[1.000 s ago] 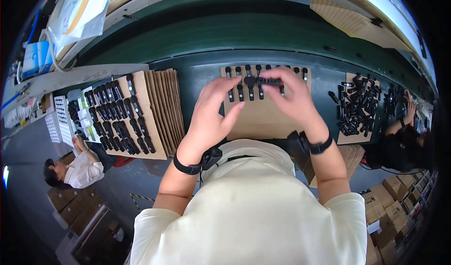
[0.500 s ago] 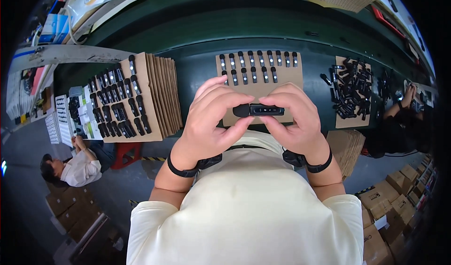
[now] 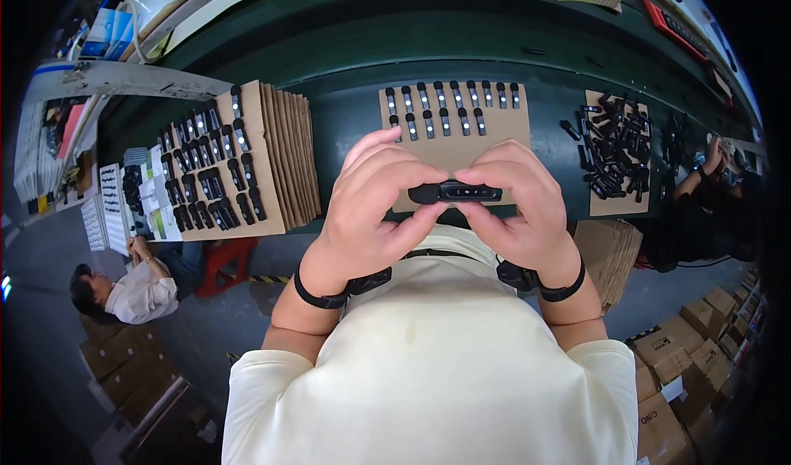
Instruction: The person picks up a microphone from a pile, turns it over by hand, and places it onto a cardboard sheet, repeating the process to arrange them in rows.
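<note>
Between both hands I hold a small black microphone (image 3: pixel 468 191) level, its dark foam cap to the left and a glossy face with small pale marks towards me. The foam-cap end is pinched between thumb and forefinger of my left hand (image 3: pixel 362 197). My right hand (image 3: pixel 527 201) pinches the other end the same way. Just beyond my hands lies a cardboard sheet (image 3: pixel 445 153) carrying two rows of similar microphones (image 3: pixel 456 94), each with a pale round spot. The sheet's near part is partly hidden by my hands.
To the left, a cardboard stack (image 3: pixel 288 156) has rows of microphones on top. A jumbled heap of microphones (image 3: pixel 614 143) covers another sheet at the right. Co-workers sit at far left (image 3: pixel 140 288) and far right (image 3: pixel 709 209). Cartons (image 3: pixel 667 349) stand at lower right.
My hands keep the same pinch on the microphone. Its face looks slightly turned, with the marks showing differently. The table and its contents have shifted a little in view.
</note>
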Available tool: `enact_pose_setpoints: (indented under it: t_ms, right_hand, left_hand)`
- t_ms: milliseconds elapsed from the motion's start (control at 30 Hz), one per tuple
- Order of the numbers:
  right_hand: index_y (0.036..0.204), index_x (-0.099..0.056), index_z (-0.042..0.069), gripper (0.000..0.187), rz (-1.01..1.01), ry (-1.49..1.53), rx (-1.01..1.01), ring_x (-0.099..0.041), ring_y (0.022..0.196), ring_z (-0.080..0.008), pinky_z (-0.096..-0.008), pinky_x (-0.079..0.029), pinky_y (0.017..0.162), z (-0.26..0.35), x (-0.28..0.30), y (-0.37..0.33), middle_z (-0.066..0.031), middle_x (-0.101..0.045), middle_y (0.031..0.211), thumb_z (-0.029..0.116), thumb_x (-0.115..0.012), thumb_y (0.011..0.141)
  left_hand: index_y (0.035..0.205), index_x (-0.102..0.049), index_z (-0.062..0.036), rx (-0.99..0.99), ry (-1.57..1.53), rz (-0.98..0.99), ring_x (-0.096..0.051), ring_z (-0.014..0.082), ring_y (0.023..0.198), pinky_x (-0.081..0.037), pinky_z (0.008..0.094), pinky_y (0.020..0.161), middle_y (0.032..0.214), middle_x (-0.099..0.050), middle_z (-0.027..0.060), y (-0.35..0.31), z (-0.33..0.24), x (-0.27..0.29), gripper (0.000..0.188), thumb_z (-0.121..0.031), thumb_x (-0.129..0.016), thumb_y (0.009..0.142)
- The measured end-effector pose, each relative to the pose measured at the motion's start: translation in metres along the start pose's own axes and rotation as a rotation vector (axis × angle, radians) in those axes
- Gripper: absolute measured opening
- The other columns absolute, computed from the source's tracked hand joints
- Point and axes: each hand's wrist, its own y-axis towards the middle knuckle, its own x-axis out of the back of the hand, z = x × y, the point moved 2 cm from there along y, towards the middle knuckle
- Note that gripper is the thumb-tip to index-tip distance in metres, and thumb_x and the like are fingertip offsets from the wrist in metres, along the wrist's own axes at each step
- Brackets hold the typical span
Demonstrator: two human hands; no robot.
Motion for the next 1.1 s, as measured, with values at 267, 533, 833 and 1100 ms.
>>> enact_pose_setpoints:
  t_ms: [267,533,833,1100]
  right_hand:
    - [0.105,-0.063,0.0,0.033,0.01,0.012,-0.042,-0.059,0.077,-0.0206,-0.0295,-0.047,0.067,0.0,0.001,-0.006,-0.0117,-0.063,0.093,-0.002,-0.076,0.074]
    - [0.102,-0.065,0.001,0.03,0.021,0.098,-0.28,-0.058,0.079,-0.0208,-0.029,-0.047,0.07,0.001,0.001,-0.011,-0.0111,-0.061,0.095,0.003,-0.078,0.075]
    - [0.101,-0.065,0.002,0.027,0.069,-0.202,-0.142,-0.058,0.078,-0.0197,-0.029,-0.046,0.069,-0.009,-0.002,-0.006,-0.0099,-0.06,0.092,0.0,-0.073,0.075]
    - [0.098,-0.06,0.0,0.019,0.071,-0.271,-0.763,-0.061,0.074,-0.0201,-0.0295,-0.05,0.068,-0.121,0.0,-0.066,-0.011,-0.063,0.087,0.006,-0.068,0.081]
  left_hand:
    - [0.1,-0.066,-0.0033,0.14,-0.133,-0.01,-0.064,0.024,0.083,-0.043,0.0485,0.101,0.087,-0.066,0.0082,-0.01,0.005,0.002,0.026,-0.007,-0.076,0.076]
    - [0.098,-0.066,-0.0025,0.122,-0.111,-0.018,-0.065,0.0254,0.081,-0.043,0.0484,0.102,0.086,-0.067,0.0092,-0.012,0.008,0.0,0.024,-0.008,-0.076,0.077]
    - [0.104,-0.065,-0.0029,0.098,0.032,0.037,-0.063,0.0272,0.09,-0.046,0.0434,0.095,0.096,-0.067,0.0125,-0.006,0.02,-0.006,0.03,-0.006,-0.076,0.075]
    - [0.107,-0.063,-0.0006,0.319,0.041,-0.074,-0.063,0.0256,0.092,-0.049,0.0341,0.086,0.099,-0.065,0.0132,-0.015,0.048,0.005,0.029,0.001,-0.07,0.079]
